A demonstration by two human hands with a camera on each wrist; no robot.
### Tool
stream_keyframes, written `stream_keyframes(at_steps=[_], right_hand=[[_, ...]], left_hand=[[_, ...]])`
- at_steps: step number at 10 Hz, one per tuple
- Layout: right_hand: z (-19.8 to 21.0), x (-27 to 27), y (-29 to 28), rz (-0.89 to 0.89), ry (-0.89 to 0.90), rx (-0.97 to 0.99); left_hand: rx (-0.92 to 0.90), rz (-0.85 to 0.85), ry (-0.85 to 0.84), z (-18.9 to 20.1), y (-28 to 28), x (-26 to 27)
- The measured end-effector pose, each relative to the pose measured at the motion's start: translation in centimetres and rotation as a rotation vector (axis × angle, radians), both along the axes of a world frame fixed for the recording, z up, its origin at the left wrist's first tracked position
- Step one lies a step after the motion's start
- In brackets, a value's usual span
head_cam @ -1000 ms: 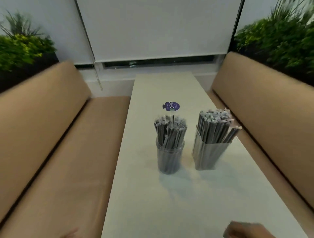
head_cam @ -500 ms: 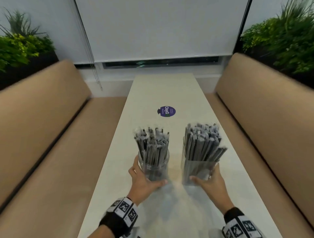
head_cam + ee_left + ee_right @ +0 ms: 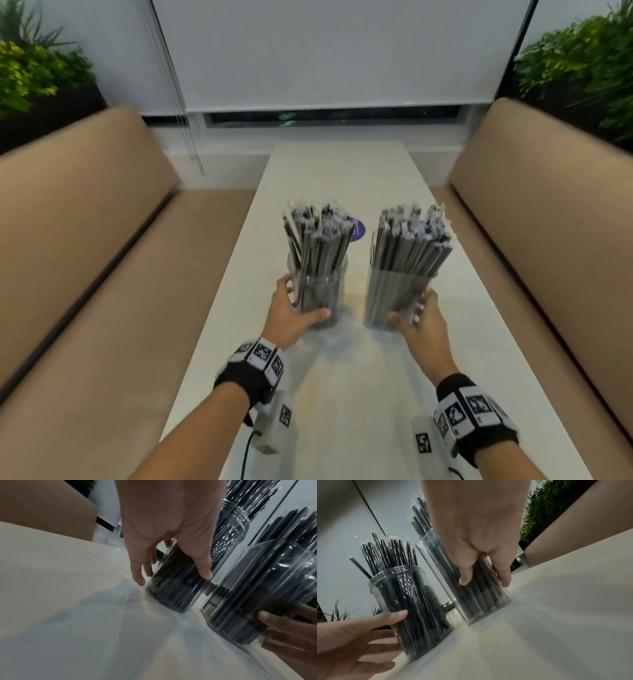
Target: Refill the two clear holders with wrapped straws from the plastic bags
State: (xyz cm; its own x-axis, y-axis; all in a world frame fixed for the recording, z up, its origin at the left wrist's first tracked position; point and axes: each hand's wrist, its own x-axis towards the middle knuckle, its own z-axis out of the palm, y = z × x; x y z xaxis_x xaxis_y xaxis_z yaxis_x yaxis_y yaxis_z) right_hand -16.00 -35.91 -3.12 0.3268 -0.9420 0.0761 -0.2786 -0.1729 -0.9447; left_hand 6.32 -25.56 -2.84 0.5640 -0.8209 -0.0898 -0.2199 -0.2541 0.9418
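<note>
Hands hold both holders low down: the left hand (image 3: 287, 317) curls its grip round the round holder (image 3: 318, 291), the right hand (image 3: 420, 325) round the square holder (image 3: 394, 298). Both stand upright on the desk (image 3: 359, 394), side by side, packed with wrapped straws (image 3: 317, 236) rising above each grip

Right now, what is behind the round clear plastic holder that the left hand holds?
Behind the round clear plastic holder lies a round purple sticker on the pale table. The dark wrapped straws cover most of the sticker, so its print cannot be read.
</note>
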Motion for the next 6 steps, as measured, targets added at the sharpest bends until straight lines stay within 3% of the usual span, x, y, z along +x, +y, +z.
stream_keyframes(at_steps=[2, 6], right_hand=[[-0.9, 1.3, -1.2, -0.032, 0.072, -0.063], [-1.0, 1.1, -2.6, -0.053, 0.142, 0.082]], left_hand=[[0.034, 0.045, -0.092, -0.3, -1.6, 0.5], [0.100, 0.088, -0.043, -0.8, -1.6, 0.8]])
